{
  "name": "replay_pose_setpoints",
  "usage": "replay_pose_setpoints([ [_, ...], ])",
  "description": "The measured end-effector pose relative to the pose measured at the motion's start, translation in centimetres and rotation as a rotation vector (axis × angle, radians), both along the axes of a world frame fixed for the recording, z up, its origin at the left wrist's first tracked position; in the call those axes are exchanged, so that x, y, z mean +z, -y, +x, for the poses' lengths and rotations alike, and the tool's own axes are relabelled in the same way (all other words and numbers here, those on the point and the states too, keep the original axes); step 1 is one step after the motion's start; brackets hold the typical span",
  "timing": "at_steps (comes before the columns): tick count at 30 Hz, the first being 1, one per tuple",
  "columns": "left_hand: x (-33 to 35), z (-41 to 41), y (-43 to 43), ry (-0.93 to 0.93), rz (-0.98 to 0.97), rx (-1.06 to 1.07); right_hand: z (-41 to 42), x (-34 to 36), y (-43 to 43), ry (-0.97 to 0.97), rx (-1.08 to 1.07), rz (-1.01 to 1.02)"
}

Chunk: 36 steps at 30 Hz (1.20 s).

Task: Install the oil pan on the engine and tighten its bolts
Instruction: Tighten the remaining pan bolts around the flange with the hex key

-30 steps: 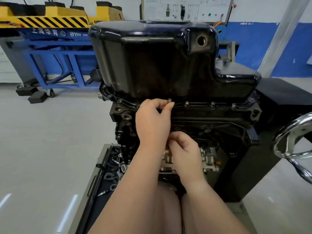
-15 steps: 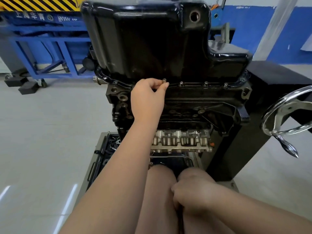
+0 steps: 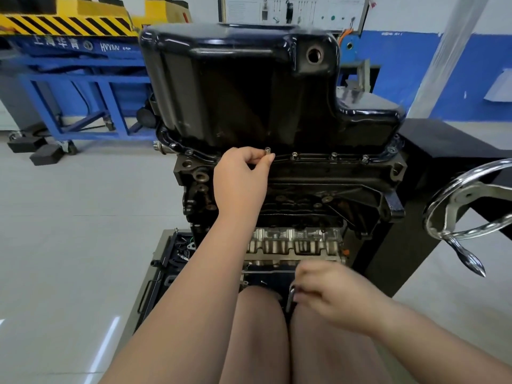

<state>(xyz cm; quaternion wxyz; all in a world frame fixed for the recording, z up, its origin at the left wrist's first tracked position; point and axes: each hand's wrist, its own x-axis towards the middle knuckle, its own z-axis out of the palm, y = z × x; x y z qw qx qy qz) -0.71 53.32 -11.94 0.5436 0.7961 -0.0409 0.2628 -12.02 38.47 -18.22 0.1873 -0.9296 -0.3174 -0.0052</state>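
Note:
The glossy black oil pan [image 3: 243, 87] sits on top of the upturned engine block [image 3: 318, 187]. My left hand [image 3: 241, 176] pinches a small silver bolt [image 3: 267, 151] at the pan's front flange. Three more bolts [image 3: 334, 155] stand along the flange to the right. Down by my knees, my right hand [image 3: 329, 292] grips a dark metal tool [image 3: 291, 296]; most of the tool is hidden by my fingers and leg.
A chrome handwheel [image 3: 468, 206] of the black engine stand [image 3: 443, 151] juts out at the right. A tray with loose parts [image 3: 177, 253] lies low on the left. A blue and yellow lift frame [image 3: 80, 79] stands at the back left.
My right hand dropped from under the flange to my knees and now holds a tool. My left hand stayed pinching the bolt on the flange.

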Motion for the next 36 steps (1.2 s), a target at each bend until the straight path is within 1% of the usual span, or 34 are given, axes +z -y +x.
replay_pose_setpoints([
  [1, 0.0, 0.0, 0.0, 0.005, 0.002, 0.004, -0.3, 1.6, 0.0, -0.035, -0.170, 0.232],
  [2, -0.1, 0.1, 0.0, 0.010, 0.007, 0.008, 0.8, 3.2, 0.9, 0.026, -0.265, 0.410],
  [3, -0.1, 0.1, 0.0, 0.013, 0.012, 0.010, 1.2, 4.2, 1.2, 0.096, -0.307, 0.580],
  [4, -0.1, 0.1, 0.0, 0.013, 0.015, 0.010, 1.1, 5.0, 1.0, 0.137, -0.323, 0.708],
  [5, -0.1, 0.1, 0.0, 0.011, 0.016, 0.009, 1.7, 5.9, 0.8, 0.197, -0.351, 0.807],
  [6, -0.1, 0.1, 0.0, 0.009, 0.016, 0.007, 2.4, 7.3, 0.9, 0.224, -0.347, 0.927],
  [7, -0.1, 0.1, -0.1, 0.008, 0.018, 0.008, 3.0, 8.6, 0.8, 0.279, -0.321, 1.003],
  [8, -0.1, 0.1, -0.1, 0.009, 0.020, 0.009, 3.6, 9.7, 0.5, 0.319, -0.297, 1.065],
  [10, -0.1, 0.2, -0.1, 0.016, 0.023, 0.014, 4.9, 11.3, -0.2, 0.358, -0.250, 1.123],
  [12, -0.2, 0.2, -0.1, 0.023, 0.022, 0.017, 6.0, 12.3, -1.2, 0.383, -0.250, 1.120],
  [14, -0.2, 0.2, -0.1, 0.023, 0.017, 0.017, 7.1, 12.6, -2.0, 0.364, -0.251, 1.093],
  [19, -0.3, 0.3, -0.1, 0.037, 0.012, 0.006, 8.9, 12.6, -3.1, 0.357, -0.251, 0.951],
  [29, -0.4, 0.4, -0.1, 0.082, 0.008, 0.002, 9.8, 13.7, -3.3, 0.416, -0.283, 0.670],
  [36, -0.2, 0.4, -0.2, 0.045, -0.042, -0.014, 10.2, 13.6, -4.1, 0.482, -0.300, 0.672],
])
